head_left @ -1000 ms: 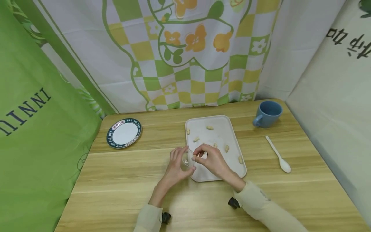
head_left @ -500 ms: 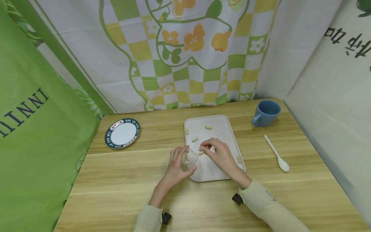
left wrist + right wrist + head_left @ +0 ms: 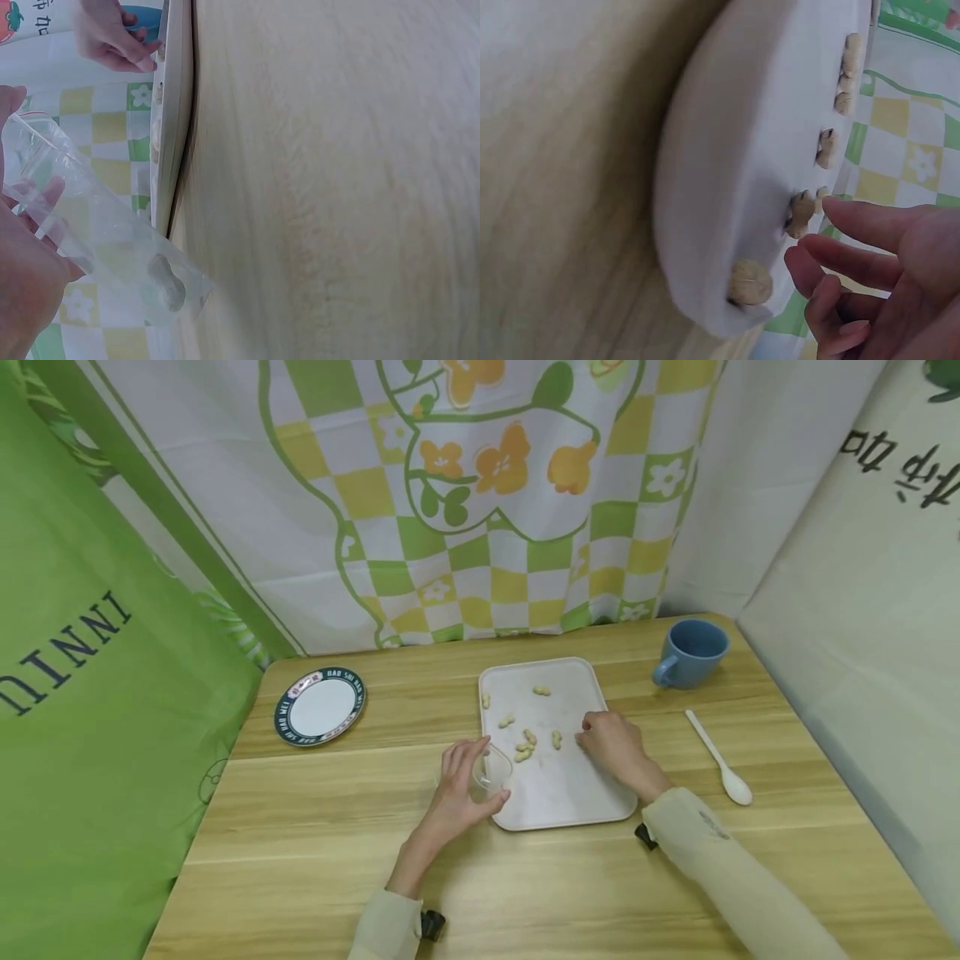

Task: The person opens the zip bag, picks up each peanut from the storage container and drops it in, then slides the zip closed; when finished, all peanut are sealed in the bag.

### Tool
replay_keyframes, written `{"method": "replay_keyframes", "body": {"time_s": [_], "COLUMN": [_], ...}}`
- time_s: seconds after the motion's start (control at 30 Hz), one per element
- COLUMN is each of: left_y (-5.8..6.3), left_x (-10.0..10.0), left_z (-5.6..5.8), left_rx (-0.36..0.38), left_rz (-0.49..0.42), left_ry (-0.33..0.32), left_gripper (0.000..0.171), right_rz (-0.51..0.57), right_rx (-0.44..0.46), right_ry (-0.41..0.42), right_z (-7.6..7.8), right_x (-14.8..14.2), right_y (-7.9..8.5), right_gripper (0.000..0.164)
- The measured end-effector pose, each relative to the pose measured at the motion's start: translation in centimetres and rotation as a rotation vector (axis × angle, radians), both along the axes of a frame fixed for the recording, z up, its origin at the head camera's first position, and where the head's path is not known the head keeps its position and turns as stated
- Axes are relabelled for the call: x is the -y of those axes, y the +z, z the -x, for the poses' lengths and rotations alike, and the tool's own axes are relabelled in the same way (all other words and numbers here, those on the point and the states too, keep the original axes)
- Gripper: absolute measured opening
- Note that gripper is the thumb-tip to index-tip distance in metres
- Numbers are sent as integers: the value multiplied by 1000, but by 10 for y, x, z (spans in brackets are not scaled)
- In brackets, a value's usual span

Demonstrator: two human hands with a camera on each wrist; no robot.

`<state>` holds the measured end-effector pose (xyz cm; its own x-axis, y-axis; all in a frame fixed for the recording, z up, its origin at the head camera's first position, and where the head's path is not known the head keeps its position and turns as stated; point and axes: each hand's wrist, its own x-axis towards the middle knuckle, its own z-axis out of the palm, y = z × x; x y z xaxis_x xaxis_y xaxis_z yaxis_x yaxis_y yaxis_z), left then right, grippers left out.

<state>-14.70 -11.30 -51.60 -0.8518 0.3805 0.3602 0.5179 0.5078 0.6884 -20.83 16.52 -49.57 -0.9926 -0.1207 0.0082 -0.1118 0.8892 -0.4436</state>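
My left hand holds a clear plastic bag at its mouth, fingers and thumb spread apart so the mouth stands wide. Inside the bag's lower end lies a peanut. Over the right part of a white tray is my right hand, thumb and forefinger bent with a gap between them. Close by their tips in the right wrist view is a peanut; in the head view the hand hides it. Several more unshelled peanuts lie on the tray.
A blue mug stands at the back right, with a white spoon in front of it. At the back left lies a plate with a dark green rim. Fabric curtains hang behind the wooden table.
My right hand has moved right, from the bag's mouth across the tray to a peanut near its right side. My left hand stays in place with the bag.
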Motion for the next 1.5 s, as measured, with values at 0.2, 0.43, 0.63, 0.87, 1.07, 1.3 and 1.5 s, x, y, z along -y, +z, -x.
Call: {"method": "replay_keyframes", "body": {"time_s": [0.2, 0.43, 0.63, 0.87, 1.07, 1.3, 1.5], "left_y": [2, 1, 1, 0, -2, -1, 0], "left_x": [0, 0, 0, 0, 0, 0, -2], "left_z": [0, 0, 0, 1, 2, 3, 2], "left_rx": [-2, 2, -3, -3, 0, 2, 9], "left_rz": [-5, -1, -11, -27, -33, -39, -44], "left_ry": [-6, -3, -5, -7, -4, -2, -1], "left_gripper": [80, 79, 78, 78, 78, 78, 76], "right_rz": [-8, 51, 195, 416, 483, 550, 559], "right_rx": [41, 61, 110, 25, -49, -188, -250], "right_ry": [-22, -16, -8, 45, 80, 192, 267], "right_z": [3, 7, 1, -9, -18, -34, -44], "right_x": [-2, -6, -2, 9, 24, 48, 64], "right_y": [-6, -14, -5, 12, 29, 43, 42], "right_gripper": [14, 9, 8, 9, 10, 7, 5]}}
